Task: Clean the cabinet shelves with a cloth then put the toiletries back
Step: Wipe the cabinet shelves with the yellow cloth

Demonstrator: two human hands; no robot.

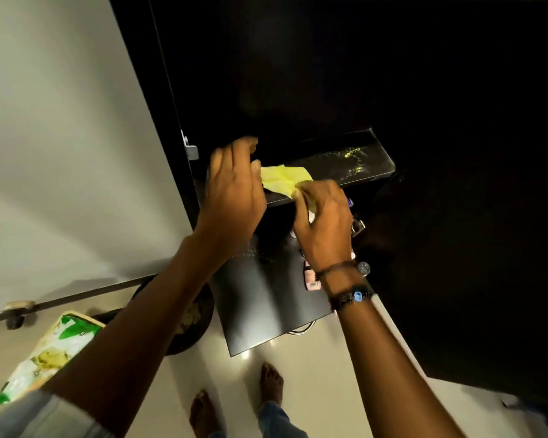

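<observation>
We see the yellow cloth [282, 180] over the front edge of the upper cabinet shelf [380, 167], between our two hands. Our right hand [325, 226], at five o'clock of the cloth, pinches its near corner with curled fingers [315, 192]. Our left hand [234, 191] is at nine o'clock of the cloth, and its fingers reach over the cloth's left end. They are blurred, so we cannot tell whether they grip it or only touch it. Yellow powder [351, 156] is scattered on the shelf at two o'clock of the cloth. On the lower shelf [260, 298], a pink pack [312, 278] lies just beside our right wrist. A printed bag [48, 349] lies on the floor [314, 374] at seven o'clock.
</observation>
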